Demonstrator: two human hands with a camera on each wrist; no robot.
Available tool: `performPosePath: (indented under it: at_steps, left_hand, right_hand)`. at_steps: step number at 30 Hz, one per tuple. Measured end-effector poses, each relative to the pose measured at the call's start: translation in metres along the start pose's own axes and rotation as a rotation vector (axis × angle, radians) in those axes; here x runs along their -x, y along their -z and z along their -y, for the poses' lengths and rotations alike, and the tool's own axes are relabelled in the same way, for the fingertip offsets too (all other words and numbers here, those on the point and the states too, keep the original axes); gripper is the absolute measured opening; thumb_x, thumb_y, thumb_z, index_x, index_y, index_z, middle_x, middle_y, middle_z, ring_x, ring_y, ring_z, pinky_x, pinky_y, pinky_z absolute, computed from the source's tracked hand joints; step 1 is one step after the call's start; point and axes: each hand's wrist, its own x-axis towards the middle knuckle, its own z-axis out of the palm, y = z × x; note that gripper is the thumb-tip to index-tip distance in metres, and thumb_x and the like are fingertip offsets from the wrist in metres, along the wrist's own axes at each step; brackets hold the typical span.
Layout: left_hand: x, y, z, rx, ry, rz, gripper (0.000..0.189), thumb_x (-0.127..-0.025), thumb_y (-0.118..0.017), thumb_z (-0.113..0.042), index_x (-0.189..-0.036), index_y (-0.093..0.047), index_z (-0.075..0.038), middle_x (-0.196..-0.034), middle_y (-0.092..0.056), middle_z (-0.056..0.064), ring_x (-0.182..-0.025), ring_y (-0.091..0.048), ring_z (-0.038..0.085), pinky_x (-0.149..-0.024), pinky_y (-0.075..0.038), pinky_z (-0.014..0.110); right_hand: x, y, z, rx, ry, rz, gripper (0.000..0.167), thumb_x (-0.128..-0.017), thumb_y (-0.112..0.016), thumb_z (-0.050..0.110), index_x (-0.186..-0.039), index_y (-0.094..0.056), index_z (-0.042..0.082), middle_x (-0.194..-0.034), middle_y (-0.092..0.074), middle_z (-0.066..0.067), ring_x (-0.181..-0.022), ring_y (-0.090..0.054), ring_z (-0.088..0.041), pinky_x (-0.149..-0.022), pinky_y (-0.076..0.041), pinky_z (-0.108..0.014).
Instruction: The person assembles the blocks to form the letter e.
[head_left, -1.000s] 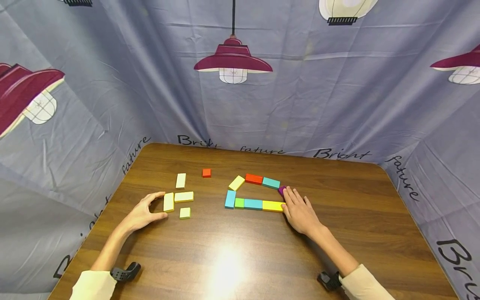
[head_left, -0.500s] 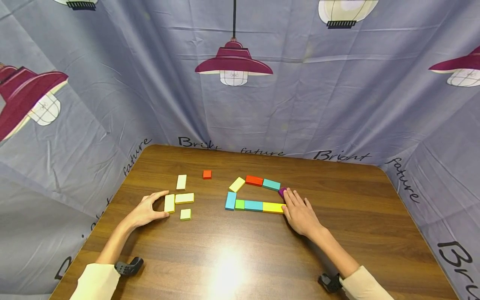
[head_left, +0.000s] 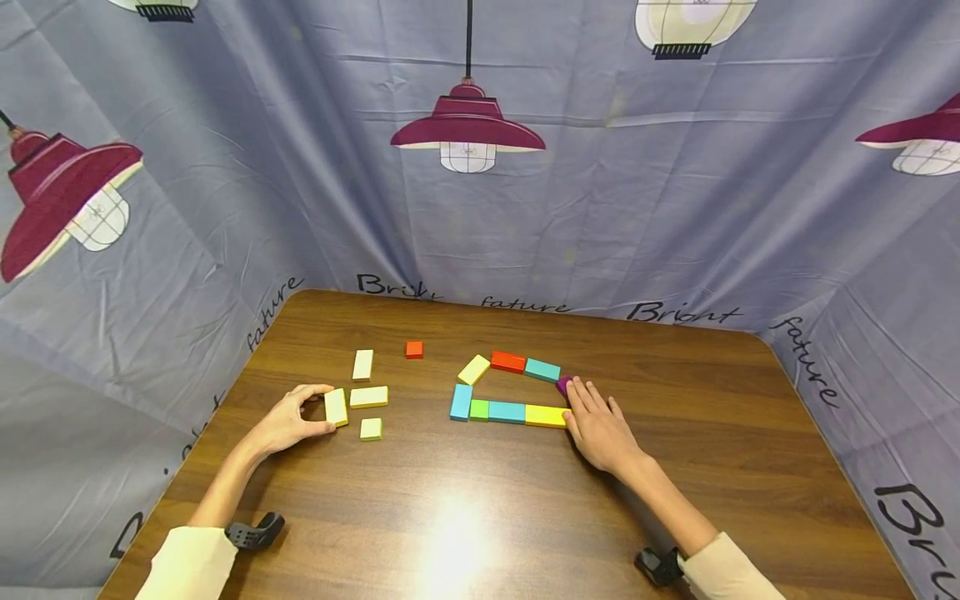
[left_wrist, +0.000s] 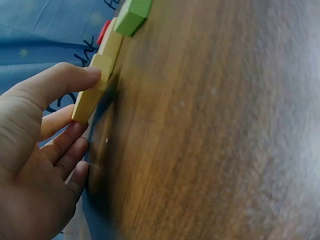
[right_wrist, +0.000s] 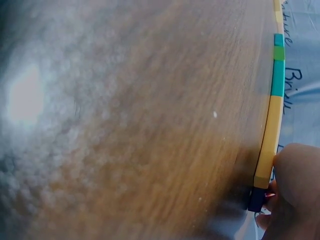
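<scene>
In the head view my left hand [head_left: 288,423] pinches a pale yellow block [head_left: 336,407] at its two ends, thumb near, index finger far. The left wrist view shows the thumb on that yellow block [left_wrist: 89,102] too. My right hand [head_left: 600,425] lies with straight fingers at the right end of a ring of blocks. Its fingertips partly cover a purple block [head_left: 564,384], and its thumb touches the end of a long yellow block [head_left: 547,416]. The right wrist view has this yellow block [right_wrist: 270,137] with a dark block [right_wrist: 256,199] at its end.
Left of the ring lie a cream block [head_left: 363,365], a pale yellow block [head_left: 369,397], a light green block [head_left: 371,429] and a red block [head_left: 414,349]. The ring also has blue [head_left: 461,402], green [head_left: 479,409] and red [head_left: 508,362] blocks. A curtain [head_left: 480,225] stands behind the table.
My left hand has drawn its yellow block slightly left and turned it a little, so a gap shows beside the neighbouring yellow block. The right hand stays in place.
</scene>
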Motion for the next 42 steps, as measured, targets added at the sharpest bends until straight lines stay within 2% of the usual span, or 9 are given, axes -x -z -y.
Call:
performPosePath:
  at_steps: [5,9,14,19,26,34,38,42]
  left_hand:
    - [0.001,0.000,-0.004,0.041,0.054,-0.042,0.069,-0.085,-0.080,-0.020,-0.139,-0.047,0.008,-0.133,-0.049,0.030,-0.123,-0.047,0.047,-0.101,-0.039,0.058]
    - [0.001,-0.003,-0.017,0.021,0.079,-0.092,0.074,-0.085,-0.080,-0.027,-0.140,-0.046,0.008,-0.131,-0.052,0.031,-0.120,-0.051,0.049,-0.100,-0.041,0.058]
    - [-0.002,-0.010,-0.039,0.011,0.044,-0.123,0.074,-0.084,-0.081,-0.030,-0.140,-0.048,0.006,-0.129,-0.055,0.029,-0.117,-0.055,0.050,-0.096,-0.046,0.057]
    - [-0.007,-0.022,-0.058,0.015,-0.009,-0.147,0.069,-0.080,-0.085,-0.025,-0.136,-0.054,0.003,-0.125,-0.059,0.024,-0.111,-0.060,0.046,-0.093,-0.048,0.055]
    - [-0.011,-0.048,-0.076,0.056,-0.089,-0.138,0.063,-0.075,-0.088,-0.019,-0.129,-0.060,0.000,-0.115,-0.062,0.017,-0.104,-0.064,0.039,-0.090,-0.051,0.051]
    - [-0.016,-0.084,-0.091,0.074,-0.192,-0.073,0.061,-0.073,-0.089,-0.018,-0.124,-0.061,0.001,-0.116,-0.062,0.012,-0.105,-0.061,0.034,-0.089,-0.052,0.046]
    - [-0.018,-0.103,-0.097,0.072,-0.199,-0.046,0.059,-0.072,-0.090,-0.020,-0.122,-0.062,-0.001,-0.112,-0.062,0.008,-0.104,-0.061,0.029,-0.088,-0.053,0.044]
    - [-0.018,-0.125,-0.104,0.075,-0.164,-0.048,0.061,-0.071,-0.091,-0.019,-0.122,-0.062,-0.002,-0.111,-0.062,0.007,-0.103,-0.060,0.026,-0.088,-0.053,0.042]
  right_hand:
    - [0.000,-0.001,0.000,0.000,0.001,-0.003,0.057,-0.107,-0.044,0.026,-0.153,-0.030,-0.005,-0.158,-0.028,-0.024,-0.144,-0.026,-0.043,-0.108,-0.022,-0.069]
    - [0.000,-0.001,-0.001,0.001,0.003,0.000,0.057,-0.107,-0.045,0.026,-0.153,-0.031,-0.005,-0.157,-0.029,-0.024,-0.143,-0.027,-0.043,-0.108,-0.022,-0.069]
    - [0.001,0.000,-0.001,0.004,0.003,0.002,0.057,-0.107,-0.045,0.025,-0.152,-0.031,-0.006,-0.157,-0.029,-0.024,-0.143,-0.027,-0.043,-0.108,-0.022,-0.069]
    - [0.002,0.000,-0.001,0.002,0.003,0.007,0.057,-0.107,-0.044,0.025,-0.152,-0.030,-0.006,-0.157,-0.028,-0.024,-0.144,-0.026,-0.043,-0.108,-0.022,-0.069]
    - [0.002,0.000,-0.001,-0.002,0.006,0.001,0.057,-0.107,-0.045,0.025,-0.152,-0.031,-0.006,-0.157,-0.029,-0.024,-0.143,-0.027,-0.043,-0.107,-0.023,-0.069]
    - [0.002,-0.002,-0.001,0.005,0.009,0.000,0.057,-0.107,-0.045,0.025,-0.152,-0.031,-0.006,-0.157,-0.029,-0.024,-0.143,-0.027,-0.043,-0.107,-0.023,-0.069]
    - [0.002,-0.002,-0.002,0.000,0.007,-0.001,0.057,-0.107,-0.045,0.025,-0.152,-0.031,-0.006,-0.157,-0.029,-0.024,-0.143,-0.027,-0.043,-0.107,-0.023,-0.070]
    - [0.002,-0.002,-0.003,0.004,0.005,0.003,0.057,-0.107,-0.043,0.026,-0.153,-0.030,-0.006,-0.157,-0.028,-0.024,-0.143,-0.026,-0.043,-0.107,-0.022,-0.069]
